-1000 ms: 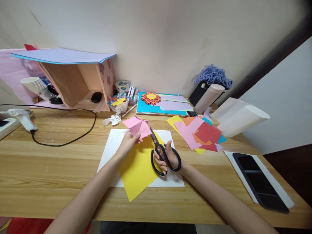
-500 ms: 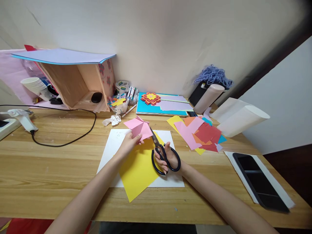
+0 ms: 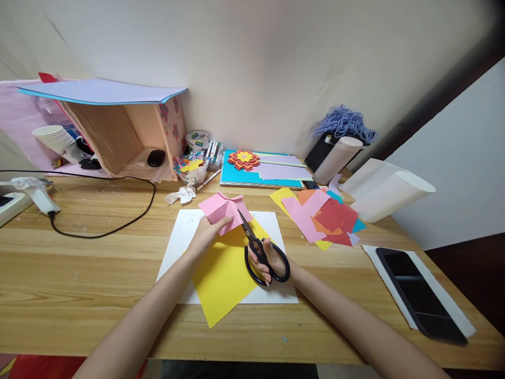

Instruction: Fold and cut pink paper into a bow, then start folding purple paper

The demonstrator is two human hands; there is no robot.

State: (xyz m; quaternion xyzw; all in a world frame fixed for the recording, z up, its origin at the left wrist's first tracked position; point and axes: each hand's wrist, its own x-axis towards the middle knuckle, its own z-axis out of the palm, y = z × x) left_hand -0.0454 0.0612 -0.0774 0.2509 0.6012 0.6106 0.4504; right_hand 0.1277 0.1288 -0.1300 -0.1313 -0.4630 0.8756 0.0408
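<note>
Bkgd beyond the L hand (image 3: 209, 230) & R hand (image 3: 274, 258) is a plain greyish-white wall (image 3: 244, 79), w/ a thin dk scuff (image 3: 55, 27) high up & well L of both. Well R of the R hand, a dk brown strip (image 3: 437, 89) slants up alongside a pale panel (image 3: 465, 168), w/ a dk brown surface (image 3: 473, 279) below it; under both hands & out to each side, lt-brown wood table (image 3: 79, 305) w/ grain running roughly L–R. Light's soft, upper R corner dimmest; floor below near table edge can't be made out.
</note>
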